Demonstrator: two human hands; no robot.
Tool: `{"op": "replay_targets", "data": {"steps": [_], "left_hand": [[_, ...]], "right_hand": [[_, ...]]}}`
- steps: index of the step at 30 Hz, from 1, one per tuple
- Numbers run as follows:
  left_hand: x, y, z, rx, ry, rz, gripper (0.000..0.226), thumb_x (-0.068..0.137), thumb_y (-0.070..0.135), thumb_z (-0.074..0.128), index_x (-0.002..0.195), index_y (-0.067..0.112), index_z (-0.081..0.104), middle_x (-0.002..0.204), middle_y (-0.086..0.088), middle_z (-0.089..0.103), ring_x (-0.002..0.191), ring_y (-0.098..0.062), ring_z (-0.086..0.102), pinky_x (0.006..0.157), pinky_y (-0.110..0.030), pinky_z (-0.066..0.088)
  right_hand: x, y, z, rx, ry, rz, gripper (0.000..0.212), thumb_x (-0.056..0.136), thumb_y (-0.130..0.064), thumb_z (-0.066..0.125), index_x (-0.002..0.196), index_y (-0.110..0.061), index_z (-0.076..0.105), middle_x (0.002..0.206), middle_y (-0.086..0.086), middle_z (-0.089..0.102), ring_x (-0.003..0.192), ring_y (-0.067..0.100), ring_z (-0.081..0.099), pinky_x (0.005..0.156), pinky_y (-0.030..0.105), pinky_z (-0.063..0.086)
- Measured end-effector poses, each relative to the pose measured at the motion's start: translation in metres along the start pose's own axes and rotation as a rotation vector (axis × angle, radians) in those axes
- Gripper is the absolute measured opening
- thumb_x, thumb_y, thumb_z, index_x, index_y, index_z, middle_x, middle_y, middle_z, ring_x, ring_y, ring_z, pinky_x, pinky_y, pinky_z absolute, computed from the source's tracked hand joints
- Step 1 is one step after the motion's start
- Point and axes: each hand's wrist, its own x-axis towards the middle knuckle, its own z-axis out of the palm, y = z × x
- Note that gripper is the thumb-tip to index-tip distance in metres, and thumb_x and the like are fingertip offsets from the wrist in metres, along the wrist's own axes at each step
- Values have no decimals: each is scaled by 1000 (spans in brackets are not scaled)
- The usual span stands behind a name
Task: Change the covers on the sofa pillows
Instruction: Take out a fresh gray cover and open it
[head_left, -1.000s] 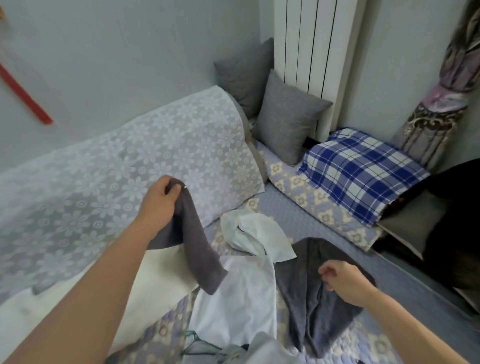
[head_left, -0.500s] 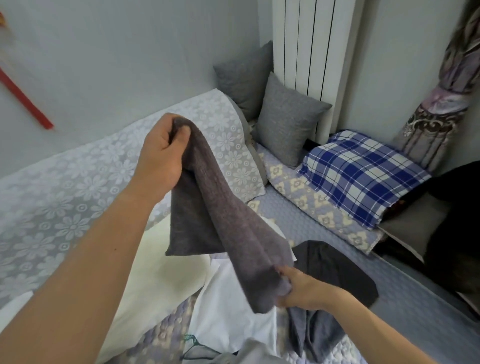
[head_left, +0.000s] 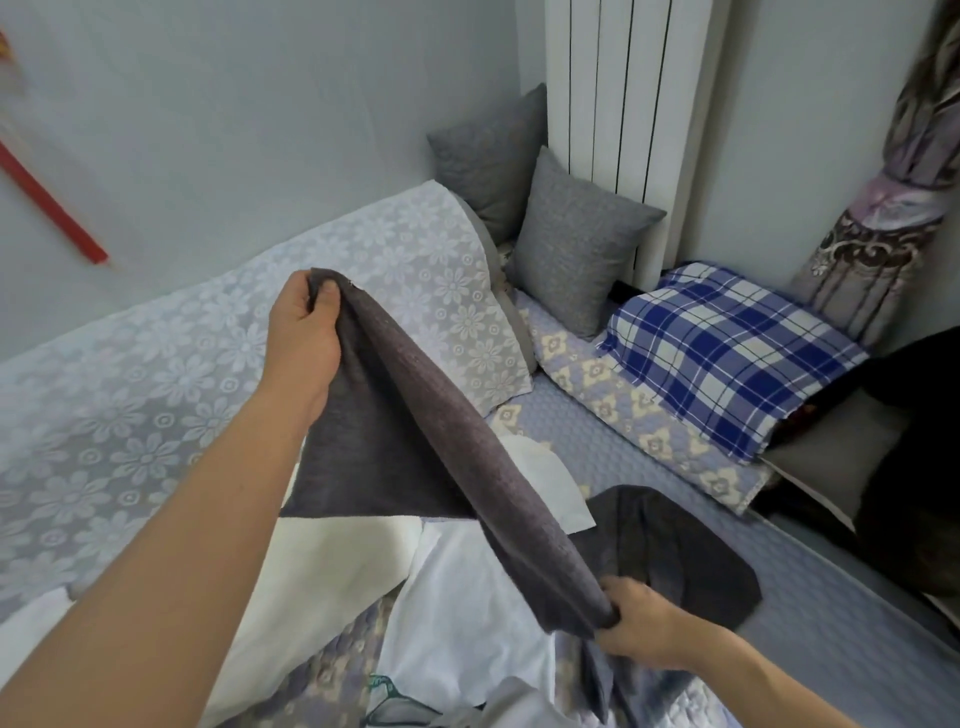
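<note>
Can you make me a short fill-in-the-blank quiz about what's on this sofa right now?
1. Both hands hold a dark grey cover; the left hand grips its ____ end, higher than the right hand.
2. The pillow lying flat near the curtain has a blue and white ____ pattern.
3. ____ grey pillows, one in front of the other, lean upright by the radiator.

Missing words: upper; plaid; Two

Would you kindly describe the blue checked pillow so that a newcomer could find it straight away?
Start at the tall white radiator in the corner. Two grey cushions lean at its foot, and just to their right the blue checked pillow lies flat on the floral-edged mat. It is the only cushion with a blue and white plaid cover.
</note>
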Motion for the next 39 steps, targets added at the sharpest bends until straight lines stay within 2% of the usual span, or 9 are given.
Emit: {"op": "replay_targets", "data": {"steps": [5, 10, 16, 19, 22, 26, 33, 36, 39], "left_hand": [[29, -32, -25, 105, 193, -124, 24, 104, 29, 47, 81, 29, 53, 80, 7, 53, 73, -10, 48, 68, -33, 41], [37, -78, -69, 299, 276, -211, 15, 103, 29, 49, 96, 19, 58, 91, -4, 60, 83, -20, 55, 72, -39, 45], [8, -125, -102, 420, 233, -398, 19, 105, 22, 50, 110, 9, 62, 107, -13, 60, 98, -25, 55, 84, -39, 43], [-5, -141, -89, 277, 159, -602, 26, 103, 21, 56, 123, 5, 63, 124, -10, 65, 108, -28, 61, 96, -41, 50], [-21, -140, -66, 98, -19, -862, 16, 101, 16, 61, 106, 3, 67, 104, -13, 70, 89, -25, 65, 78, -39, 55], [-31, -111, -30, -213, -125, -857, 13, 100, 11, 60, 111, 5, 64, 104, -14, 70, 85, -22, 68, 64, -36, 58], [-132, -58, 58, -193, -424, -617, 16, 87, 9, 72, 79, 17, 62, 83, -10, 62, 79, -24, 59, 71, -41, 43], [-154, -58, 75, -159, -425, -614, 5, 91, 5, 69, 92, 7, 64, 89, -17, 72, 85, -28, 65, 80, -46, 49], [-156, -56, 74, -149, -430, -621, 9, 94, 2, 65, 102, 5, 66, 89, -18, 74, 87, -30, 68, 87, -47, 53]], "right_hand": [[-6, 0, 7, 197, -18, -23, 19, 61, -35, 84, 71, -36, 67, 69, -16, 62, 70, 3, 57, 68, 22, 46], [-17, 2, -18, 285, 377, -6, 49, 79, 3, 75, 90, -41, 59, 92, -9, 66, 88, 5, 62, 73, 13, 47], [-34, -16, -80, 151, 887, -11, 13, 101, -15, 56, 102, -25, 64, 87, -6, 65, 75, 9, 55, 66, 29, 42], [-21, -26, -108, 370, 815, 166, 16, 104, -22, 51, 100, -12, 63, 91, 6, 66, 81, 24, 59, 70, 39, 46], [-8, -27, -134, 880, 541, 338, 20, 102, -23, 56, 99, -6, 66, 91, 14, 69, 81, 29, 64, 76, 44, 57], [-8, -33, -154, 1385, 564, 356, 21, 93, -15, 67, 110, -3, 66, 100, 13, 66, 82, 22, 57, 72, 41, 58], [-55, -144, -92, 843, 421, -80, 14, 94, -8, 67, 105, -16, 62, 74, 6, 68, 63, 20, 67, 68, 39, 60], [-61, -153, -75, 700, 220, -185, 26, 91, 2, 67, 113, -11, 59, 93, 5, 76, 87, 16, 74, 80, 28, 58], [-62, -134, -83, 77, 376, -285, 8, 95, -21, 67, 101, -24, 68, 86, -14, 70, 88, 4, 63, 84, 24, 49]]}}
